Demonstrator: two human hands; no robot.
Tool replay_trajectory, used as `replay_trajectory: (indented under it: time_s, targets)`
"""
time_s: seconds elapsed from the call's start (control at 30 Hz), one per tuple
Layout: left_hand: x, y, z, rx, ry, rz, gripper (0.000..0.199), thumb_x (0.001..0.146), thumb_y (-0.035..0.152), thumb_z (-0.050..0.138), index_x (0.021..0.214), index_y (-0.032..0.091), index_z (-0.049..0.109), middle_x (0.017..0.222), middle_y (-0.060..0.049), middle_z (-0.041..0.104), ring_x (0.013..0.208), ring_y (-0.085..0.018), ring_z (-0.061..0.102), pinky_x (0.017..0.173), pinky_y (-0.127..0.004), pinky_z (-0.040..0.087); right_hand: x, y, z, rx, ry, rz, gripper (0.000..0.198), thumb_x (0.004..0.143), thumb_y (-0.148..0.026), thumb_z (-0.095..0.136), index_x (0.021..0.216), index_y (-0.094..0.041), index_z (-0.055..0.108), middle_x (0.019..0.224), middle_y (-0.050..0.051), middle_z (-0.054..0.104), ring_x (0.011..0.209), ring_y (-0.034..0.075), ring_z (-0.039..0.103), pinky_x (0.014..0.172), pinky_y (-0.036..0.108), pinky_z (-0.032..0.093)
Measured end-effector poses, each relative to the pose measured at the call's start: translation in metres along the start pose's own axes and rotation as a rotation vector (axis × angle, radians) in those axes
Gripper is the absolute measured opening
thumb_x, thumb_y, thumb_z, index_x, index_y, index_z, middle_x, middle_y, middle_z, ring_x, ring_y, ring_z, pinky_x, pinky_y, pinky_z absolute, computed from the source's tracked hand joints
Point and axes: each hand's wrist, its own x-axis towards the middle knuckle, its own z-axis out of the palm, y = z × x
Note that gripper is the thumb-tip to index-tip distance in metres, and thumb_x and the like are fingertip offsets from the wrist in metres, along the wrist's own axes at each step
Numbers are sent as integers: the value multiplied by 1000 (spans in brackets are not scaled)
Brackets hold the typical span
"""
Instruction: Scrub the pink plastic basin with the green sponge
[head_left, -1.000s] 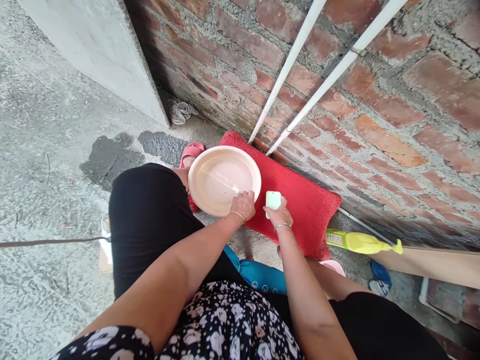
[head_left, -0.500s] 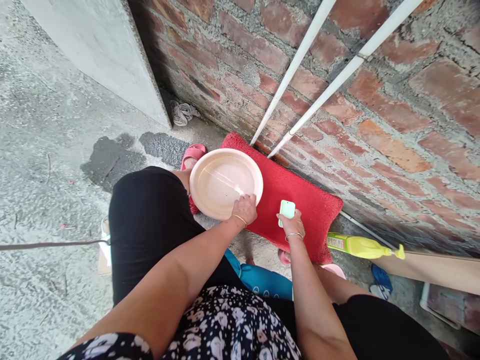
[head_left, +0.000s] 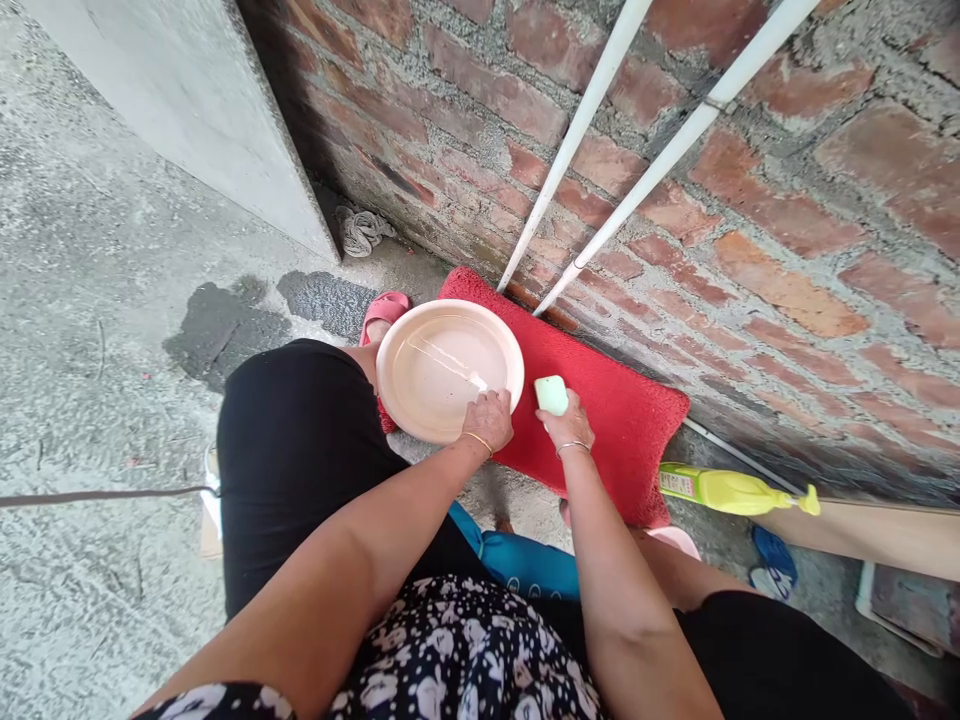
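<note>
A round, pale pink basin (head_left: 405, 400) rests at the left end of a red, fuzzy mat (head_left: 600, 440); a bright streak of light shows inside it. My left hand (head_left: 489, 418) is closed over the basin's near right rim, its fingertips hidden inside. In my right hand (head_left: 568, 420) is a small pale green soap dish (head_left: 552, 395) with rounded corners, gripped at its near end. This hand is over the mat, just right of the basin and apart from it. What lies beneath the fingers is hidden.
A yellow pump bottle (head_left: 731, 491) lies beyond the mat's right end, near a blue slipper (head_left: 772, 560). Two white pipes (head_left: 577, 150) run down the brick wall (head_left: 675, 270). A grey slab (head_left: 247, 130) leans at the back left, with a rope bundle (head_left: 364, 230) beside it.
My right hand has moved left and slightly up toward the basin, tilting the pale green soap dish. My left hand has stayed at the basin's rim.
</note>
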Motion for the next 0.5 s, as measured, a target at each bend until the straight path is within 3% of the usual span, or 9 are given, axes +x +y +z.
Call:
replay_trajectory:
  time_s: [0.17, 0.27, 0.37, 0.5]
  targets:
    - [0, -1, 3, 1, 32, 9, 36, 82, 17, 37, 118, 15, 41, 105, -14, 50, 98, -24, 49, 80, -35, 39, -2, 88, -10, 142, 125, 302, 78, 60, -59, 64, 127, -28, 38, 110, 9, 60, 94, 27, 59, 76, 37, 44]
    - [1, -1, 3, 1, 16, 10, 36, 82, 17, 36, 118, 15, 41, 107, -15, 49, 99, -24, 48, 80, -36, 39, -7, 110, -7, 261, 210, 403, 77, 59, -58, 65, 123, -21, 42, 104, 11, 62, 90, 26, 60, 72, 34, 45]
    - [1, -1, 1, 8, -2, 9, 37, 82, 18, 35, 119, 14, 41, 107, -15, 49, 99, -24, 48, 81, -37, 39, -13, 88, 4, 329, 219, 264, 74, 60, -56, 65, 122, -23, 42, 101, 7, 63, 86, 23, 61, 71, 31, 44]
    - [0, 0, -1, 13, -8, 1, 37, 84, 22, 35, 120, 14, 41, 107, -15, 49, 101, -25, 48, 81, -37, 39, -22, 26, 19, 202, 103, 4, 73, 63, -54, 65, 126, -31, 39, 108, 4, 60, 90, 22, 59, 74, 32, 43]
